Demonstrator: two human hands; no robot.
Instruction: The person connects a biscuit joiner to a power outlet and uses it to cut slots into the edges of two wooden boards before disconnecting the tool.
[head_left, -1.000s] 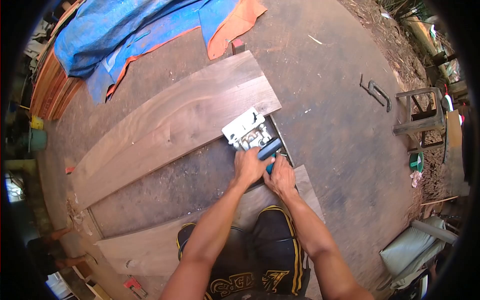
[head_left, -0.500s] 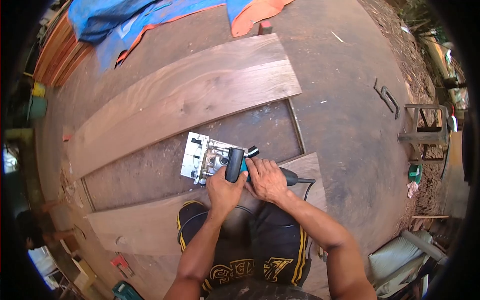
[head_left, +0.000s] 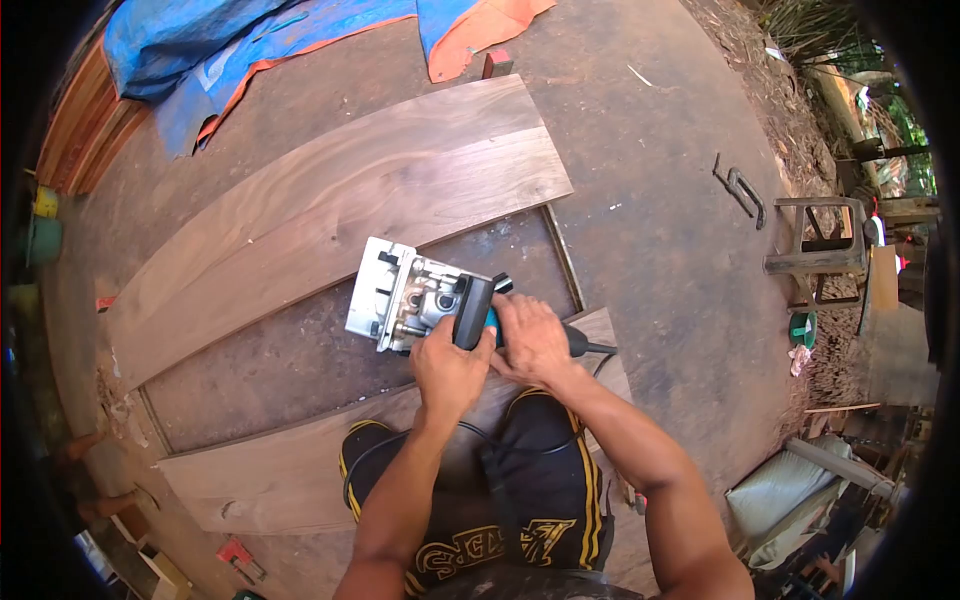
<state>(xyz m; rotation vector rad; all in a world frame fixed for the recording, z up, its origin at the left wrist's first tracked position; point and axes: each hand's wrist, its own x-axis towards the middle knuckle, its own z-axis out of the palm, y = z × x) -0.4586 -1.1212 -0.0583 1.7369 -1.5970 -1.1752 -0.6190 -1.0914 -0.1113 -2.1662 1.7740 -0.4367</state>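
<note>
The power tool (head_left: 420, 300) sits on the floor between two planks. The left hand (head_left: 450, 365) wraps closed around its black handle; the right hand (head_left: 530, 340) closes on the rear body. It looks heavy and rigid, so these grips seem the best holds.

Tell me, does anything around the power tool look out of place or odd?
Mostly no. Both hands, left hand and right hand, grip the power tool over the gap between two boards. Its cord trails across the person's lap, and a metal clamp lies loose on the ground.
</note>
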